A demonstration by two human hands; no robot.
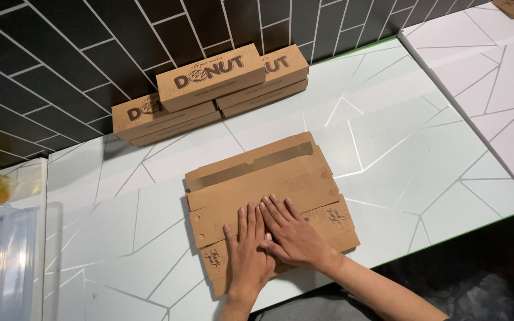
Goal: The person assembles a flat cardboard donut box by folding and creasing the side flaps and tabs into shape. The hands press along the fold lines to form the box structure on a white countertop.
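A flattened brown cardboard box [266, 199] is seen from above, lying on a white worktop [411, 154] patterned with thin angular lines. Both hands are pressed flat on the near half of the flattened box: the left hand [246, 252] is laid palm down beside the right hand [292, 235], the two touching, with the fingers [278, 208] stretched out straight and close together, holding nothing. Beyond the flattened box, against a wall of dark tiles [60, 71], a stack of assembled brown boxes [209, 89] is set. To the left of the flattened box, at the worktop's edge, a clear plastic container [1, 261] is partly seen.
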